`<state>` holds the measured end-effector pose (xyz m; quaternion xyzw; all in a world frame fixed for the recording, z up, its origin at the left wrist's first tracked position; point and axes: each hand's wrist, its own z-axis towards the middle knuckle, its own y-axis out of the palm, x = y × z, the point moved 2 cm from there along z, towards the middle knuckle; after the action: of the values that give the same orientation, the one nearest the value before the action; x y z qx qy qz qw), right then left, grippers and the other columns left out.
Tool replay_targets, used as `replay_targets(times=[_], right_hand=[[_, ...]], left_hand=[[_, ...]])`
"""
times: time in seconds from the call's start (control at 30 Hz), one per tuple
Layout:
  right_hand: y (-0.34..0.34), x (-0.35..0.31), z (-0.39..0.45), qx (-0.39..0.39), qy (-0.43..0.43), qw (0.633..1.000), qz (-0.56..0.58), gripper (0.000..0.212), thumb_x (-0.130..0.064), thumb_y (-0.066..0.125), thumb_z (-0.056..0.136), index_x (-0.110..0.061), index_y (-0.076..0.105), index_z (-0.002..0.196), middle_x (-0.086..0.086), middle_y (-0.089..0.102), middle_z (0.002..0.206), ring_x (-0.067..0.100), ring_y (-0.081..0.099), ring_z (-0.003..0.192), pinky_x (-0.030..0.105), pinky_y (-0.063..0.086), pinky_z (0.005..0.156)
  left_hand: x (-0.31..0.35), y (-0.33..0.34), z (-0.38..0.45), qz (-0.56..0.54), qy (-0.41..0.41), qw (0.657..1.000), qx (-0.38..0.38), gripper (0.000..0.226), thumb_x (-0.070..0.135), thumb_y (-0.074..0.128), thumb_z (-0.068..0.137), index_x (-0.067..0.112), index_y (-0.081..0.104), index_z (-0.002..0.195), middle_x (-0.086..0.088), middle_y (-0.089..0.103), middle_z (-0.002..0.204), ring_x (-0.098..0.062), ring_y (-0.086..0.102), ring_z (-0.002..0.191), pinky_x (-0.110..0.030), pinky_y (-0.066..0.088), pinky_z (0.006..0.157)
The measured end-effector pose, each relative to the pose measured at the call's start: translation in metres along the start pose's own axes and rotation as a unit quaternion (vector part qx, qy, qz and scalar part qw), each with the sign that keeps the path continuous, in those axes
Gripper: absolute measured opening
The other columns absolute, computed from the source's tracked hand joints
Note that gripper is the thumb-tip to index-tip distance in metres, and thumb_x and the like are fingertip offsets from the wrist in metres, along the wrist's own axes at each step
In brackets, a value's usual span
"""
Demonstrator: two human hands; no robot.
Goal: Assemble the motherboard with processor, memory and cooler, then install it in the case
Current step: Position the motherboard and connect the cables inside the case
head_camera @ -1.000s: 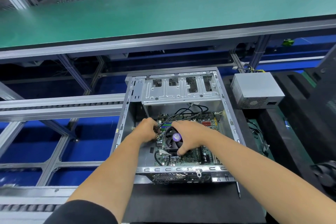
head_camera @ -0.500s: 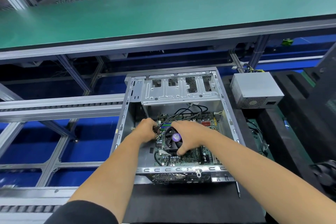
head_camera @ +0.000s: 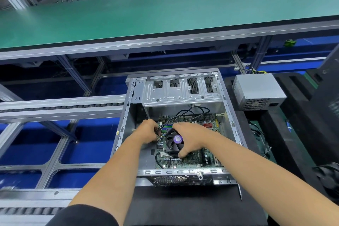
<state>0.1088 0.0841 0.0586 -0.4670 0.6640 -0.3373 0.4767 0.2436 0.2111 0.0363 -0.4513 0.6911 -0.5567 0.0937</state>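
Observation:
An open silver case (head_camera: 126,115) lies on a black mat. The green motherboard (head_camera: 194,161) sits inside on its floor. On the board stands the black cooler (head_camera: 174,143) with a purple label on its fan hub. My right hand (head_camera: 192,135) grips the cooler, fingers over its far and right side, thumb at its near edge. My left hand (head_camera: 149,131) is closed on black cables (head_camera: 185,113) at the cooler's left side. The cables loop back toward the drive cage (head_camera: 181,93). The processor and memory are hidden.
A grey power supply (head_camera: 256,91) stands right of the case on black foam (head_camera: 293,130). A screwdriver (head_camera: 240,191) lies on the mat (head_camera: 183,205) near the case's front right corner. A green conveyor belt (head_camera: 165,9) runs across the back; a roller rail (head_camera: 60,105) lies left.

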Motion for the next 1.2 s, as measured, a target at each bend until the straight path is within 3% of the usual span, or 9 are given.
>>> replay_targets(times=[0.27,0.4,1.2], right_hand=[[-0.0001,-0.0003,0.0005,-0.002,0.001,1.0,0.0,0.088,-0.051,0.082,0.063,-0.011,0.039,0.128,0.007,0.053,0.122,0.026,0.053,0.106,0.038,0.048,0.085],[-0.0006,0.0003,0.0002,0.0,0.002,1.0,0.005,0.089,-0.05,0.082,0.063,-0.011,0.038,0.129,0.007,0.052,0.123,0.027,0.052,0.108,0.037,0.047,0.083],[-0.0007,-0.001,-0.0008,0.001,0.004,1.0,0.011,0.083,-0.048,0.082,0.063,-0.012,0.039,0.125,0.005,0.053,0.114,0.024,0.052,0.099,0.032,0.042,0.074]], left_hand=[[-0.0012,-0.0003,0.0013,-0.011,-0.007,1.0,-0.018,0.012,0.005,0.071,0.07,0.016,0.068,0.072,-0.003,0.061,0.069,-0.017,0.054,0.065,-0.022,0.045,0.062],[-0.0006,-0.0008,0.002,0.002,-0.008,1.0,-0.023,0.008,0.005,0.071,0.07,0.009,0.069,0.076,-0.005,0.062,0.071,-0.019,0.053,0.066,-0.028,0.05,0.066],[0.0029,-0.0012,0.0036,0.005,-0.025,0.999,-0.028,0.016,0.004,0.069,0.076,0.019,0.065,0.07,0.001,0.06,0.071,-0.014,0.055,0.071,-0.02,0.039,0.062]])
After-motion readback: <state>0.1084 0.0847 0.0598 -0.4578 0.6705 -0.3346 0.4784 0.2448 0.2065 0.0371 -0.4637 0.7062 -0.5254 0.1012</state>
